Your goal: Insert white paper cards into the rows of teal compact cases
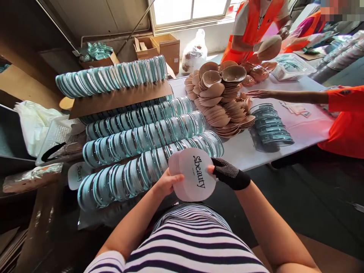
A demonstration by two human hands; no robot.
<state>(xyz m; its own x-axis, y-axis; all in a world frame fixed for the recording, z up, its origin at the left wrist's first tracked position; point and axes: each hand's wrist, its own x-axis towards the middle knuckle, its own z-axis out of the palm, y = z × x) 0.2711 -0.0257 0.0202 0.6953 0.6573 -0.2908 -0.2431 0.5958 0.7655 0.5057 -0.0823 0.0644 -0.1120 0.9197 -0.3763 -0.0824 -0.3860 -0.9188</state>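
Observation:
My left hand [167, 182] is bare and closed on the left edge of white rounded sheets [189, 182], its thumb lying on their face. The sheets look thin and slightly see-through, at least two overlapping, with black "beauty" lettering on the top one. Opposite, my right hand [229, 173], in a black dotted fingerless glove, pinches their right edge. They are held in front of my striped shirt, just before the nearest row of clear bluish plastic containers [122, 180]. A similar white printed sheet [76, 176] lies at that row's left end.
More container rows [145, 131] stretch behind, one on a cardboard sheet [125, 96]. Tan shell-like cups [218, 102] are heaped on the white table [307, 131]. Right of them stand stacked clear containers [271, 125]. A co-worker's arm [287, 95] reaches in; another co-worker [253, 30] handles a tan cup.

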